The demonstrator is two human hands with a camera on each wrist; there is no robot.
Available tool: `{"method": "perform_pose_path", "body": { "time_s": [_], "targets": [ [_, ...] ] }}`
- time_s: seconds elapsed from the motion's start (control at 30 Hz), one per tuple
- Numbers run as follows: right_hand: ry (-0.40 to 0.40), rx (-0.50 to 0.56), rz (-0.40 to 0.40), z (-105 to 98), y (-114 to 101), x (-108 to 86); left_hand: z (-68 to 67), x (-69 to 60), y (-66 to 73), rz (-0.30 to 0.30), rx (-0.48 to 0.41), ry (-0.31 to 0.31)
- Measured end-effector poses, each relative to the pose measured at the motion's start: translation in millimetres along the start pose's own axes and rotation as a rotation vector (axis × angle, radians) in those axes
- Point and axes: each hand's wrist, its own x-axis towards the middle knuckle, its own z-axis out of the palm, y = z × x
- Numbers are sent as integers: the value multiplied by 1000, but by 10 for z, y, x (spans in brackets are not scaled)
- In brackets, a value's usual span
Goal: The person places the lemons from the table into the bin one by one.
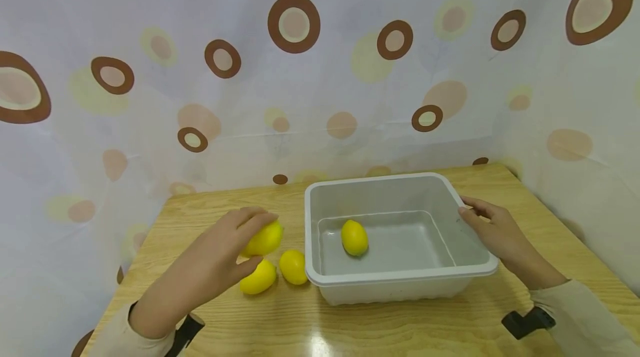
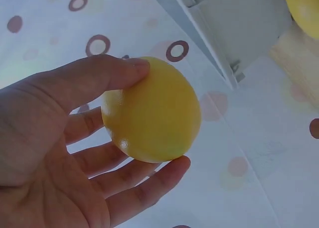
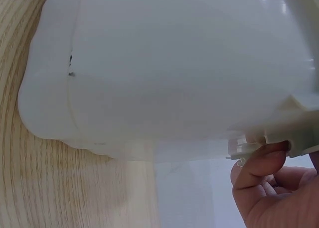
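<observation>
Sleeves ended at both wrists. The left hand pinched a lemon between thumb and fingers, over two more lemons on the wooden table, just left of the pale container. Inside that container, toward its left, lay another lemon. The right hand gripped its right side with thumb and fingers. Beyond hung a patterned cloth.
</observation>
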Motion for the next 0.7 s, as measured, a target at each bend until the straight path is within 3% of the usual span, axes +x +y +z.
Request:
{"method": "perform_pose_path", "body": {
  "time_s": [0.37, 0.57, 0.7],
  "targets": [
    [-10, 37, -3, -12, 4, -7, -121, 377, 112, 82, -43, 13],
    [-25, 50, -8, -38, 10, 9, -118, 524, 146, 147, -53, 49],
    [-27, 38, -10, -32, 17, 16, -94, 600, 161, 160, -68, 60]
  ]
}}
